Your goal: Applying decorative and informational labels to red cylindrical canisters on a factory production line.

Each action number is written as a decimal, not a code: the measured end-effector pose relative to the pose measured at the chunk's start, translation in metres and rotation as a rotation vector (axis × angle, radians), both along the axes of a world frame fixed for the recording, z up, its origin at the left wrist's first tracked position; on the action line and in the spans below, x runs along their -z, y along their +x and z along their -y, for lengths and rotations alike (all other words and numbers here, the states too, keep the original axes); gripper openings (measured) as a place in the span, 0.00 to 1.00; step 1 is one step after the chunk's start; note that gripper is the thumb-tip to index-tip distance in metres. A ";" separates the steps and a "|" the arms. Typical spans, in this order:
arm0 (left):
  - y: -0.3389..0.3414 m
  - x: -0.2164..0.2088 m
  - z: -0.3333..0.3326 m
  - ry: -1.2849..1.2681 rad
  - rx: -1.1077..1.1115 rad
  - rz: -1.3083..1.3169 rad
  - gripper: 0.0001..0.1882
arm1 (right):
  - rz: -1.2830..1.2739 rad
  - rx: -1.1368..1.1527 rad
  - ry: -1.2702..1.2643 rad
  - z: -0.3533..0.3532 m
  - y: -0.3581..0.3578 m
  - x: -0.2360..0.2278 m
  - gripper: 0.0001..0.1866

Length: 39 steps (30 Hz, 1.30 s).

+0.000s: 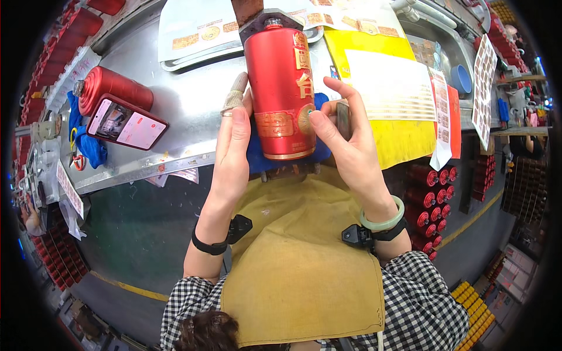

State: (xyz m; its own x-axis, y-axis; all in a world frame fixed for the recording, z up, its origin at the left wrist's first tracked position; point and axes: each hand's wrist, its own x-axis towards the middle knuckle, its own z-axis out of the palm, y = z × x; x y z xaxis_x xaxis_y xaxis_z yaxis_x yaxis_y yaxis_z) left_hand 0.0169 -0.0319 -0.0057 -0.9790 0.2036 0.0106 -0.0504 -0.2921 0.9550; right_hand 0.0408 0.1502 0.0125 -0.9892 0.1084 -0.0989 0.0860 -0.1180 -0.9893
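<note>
A glossy red bottle (280, 88) with gold characters and a gold patterned label stands in front of me. Its neck is at a dark metal holder (270, 20), and its base is over blue cloth (321, 153). My left hand (234, 137) lies along its left side, open, fingers stretched; one finger wears a beige wrap and a grey tip. On the right, my right hand (354, 137) has its thumb by a round green-gold emblem (305, 119) on the bottle. Its index finger is raised apart, and a grey piece, perhaps a finger cover, shows at its bent fingers.
On the metal bench (193, 99), a phone (127, 121) leans against another red bottle (120, 90) at left, beside orange-handled scissors (78, 161). Label sheets (196, 35) lie behind; a striped sheet (389, 85) covers yellow material (404, 140). Several red bottles (432, 199) are stacked at right.
</note>
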 end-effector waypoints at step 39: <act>-0.020 -0.009 0.034 0.232 0.141 0.354 0.42 | 0.181 -0.209 -0.099 -0.018 -0.010 -0.002 0.35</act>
State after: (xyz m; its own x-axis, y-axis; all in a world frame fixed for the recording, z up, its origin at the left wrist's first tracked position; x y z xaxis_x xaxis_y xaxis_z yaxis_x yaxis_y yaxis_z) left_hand -0.0035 -0.0661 0.0037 -0.8935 0.3671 -0.2586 -0.4168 -0.4639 0.7817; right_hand 0.0304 0.1683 0.0147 -0.9542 -0.1150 -0.2761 0.2930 -0.1739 -0.9402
